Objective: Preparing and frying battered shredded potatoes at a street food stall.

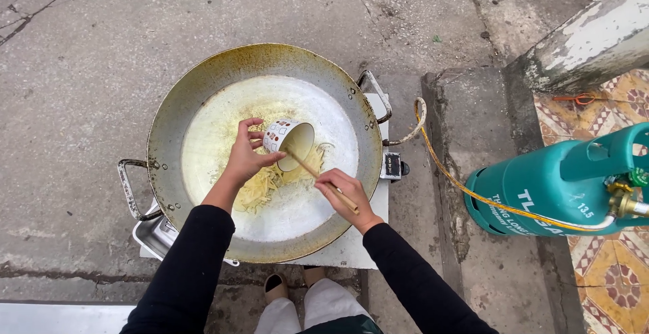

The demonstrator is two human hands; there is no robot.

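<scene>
- Wok (203, 84): large, round and metal, with a handle (128, 188) at its left rim and a second at the upper right. It sits on a small burner on concrete ground. The inner surface is pale and oily.
- Shredded food (260, 192): yellowish strips lying in the wok bottom, left of centre, just below the left hand.
- Left hand (245, 158): fingers closed around a small patterned cup (287, 141). The cup is tipped on its side with the mouth facing down and right over the wok; the fingers and thumb grip its base end, so the cup lies to the right of the fingers.
- Chopsticks (318, 175): wooden, slanting from lower right up into the cup's mouth (tips hidden inside the cup).
- Right hand (348, 195): fingers closed on the lower end of the chopsticks, hand held above the wok's lower right area.
- Hose (466, 188): yellow, running from the burner side to the cylinder's valve.
- Gas cylinder (541, 195): green, lying on the ground well apart from the wok, far right.
</scene>
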